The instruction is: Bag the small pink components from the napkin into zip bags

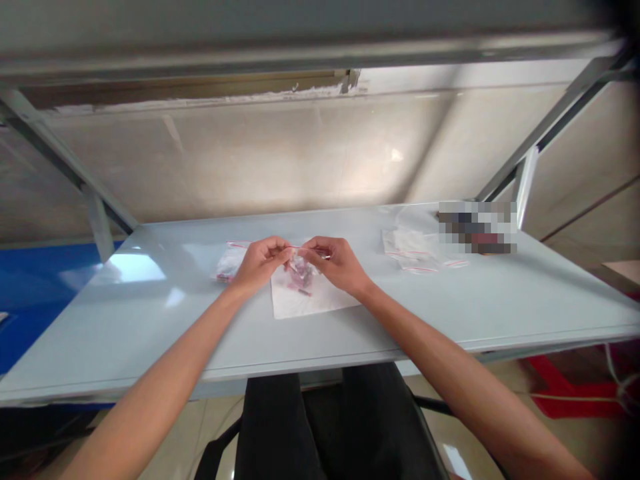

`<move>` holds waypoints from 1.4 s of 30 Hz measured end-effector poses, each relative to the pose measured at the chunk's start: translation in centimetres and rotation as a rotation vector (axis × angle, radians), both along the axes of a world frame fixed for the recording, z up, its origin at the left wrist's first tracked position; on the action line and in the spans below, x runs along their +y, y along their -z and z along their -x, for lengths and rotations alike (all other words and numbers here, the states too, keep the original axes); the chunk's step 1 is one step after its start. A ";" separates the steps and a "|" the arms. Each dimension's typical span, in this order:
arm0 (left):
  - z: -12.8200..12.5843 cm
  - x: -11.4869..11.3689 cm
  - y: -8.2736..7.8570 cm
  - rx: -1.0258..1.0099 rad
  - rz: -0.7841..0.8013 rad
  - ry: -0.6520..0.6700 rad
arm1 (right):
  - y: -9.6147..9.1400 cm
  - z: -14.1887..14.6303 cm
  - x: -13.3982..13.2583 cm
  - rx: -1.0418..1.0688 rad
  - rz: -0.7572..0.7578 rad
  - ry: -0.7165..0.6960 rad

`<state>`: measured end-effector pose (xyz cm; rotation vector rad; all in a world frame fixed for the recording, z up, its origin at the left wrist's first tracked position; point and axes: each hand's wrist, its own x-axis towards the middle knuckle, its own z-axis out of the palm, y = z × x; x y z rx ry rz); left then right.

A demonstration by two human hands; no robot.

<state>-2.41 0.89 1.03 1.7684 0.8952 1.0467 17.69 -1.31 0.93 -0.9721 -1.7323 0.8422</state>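
Observation:
My left hand [265,261] and my right hand [334,261] meet over the middle of the table, both closed in a pinch. Between them they grip the top edge of a small clear zip bag [301,272] with a reddish seal line. Small dark and purplish contents show inside it, too blurred to name. Beneath the bag lies a white sheet [320,303], flat on the table. Left of my left hand rests a group of zip bags [231,261] with red seal lines, partly hidden by that hand.
A pile of clear zip bags [413,250] lies right of my hands. Farther right is a pixelated, unreadable object [477,228]. The light grey table [165,320] has a metal frame, with a shelf [320,50] overhead and a wall behind.

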 end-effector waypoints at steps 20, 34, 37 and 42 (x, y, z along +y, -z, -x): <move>-0.4 -0.1 0.3 -0.121 0.075 -0.023 | 0.2 0.1 0.0 0.054 0.063 0.031; -0.1 0.0 0.5 -0.055 0.047 -0.022 | 0.2 0.1 -0.2 -0.034 -0.055 0.038; -0.1 0.1 0.2 -0.082 0.047 -0.035 | 0.2 0.2 -0.2 -0.014 -0.032 0.039; 0.1 0.0 -0.3 -0.157 0.064 -0.051 | 0.2 0.1 -0.1 0.056 0.020 0.067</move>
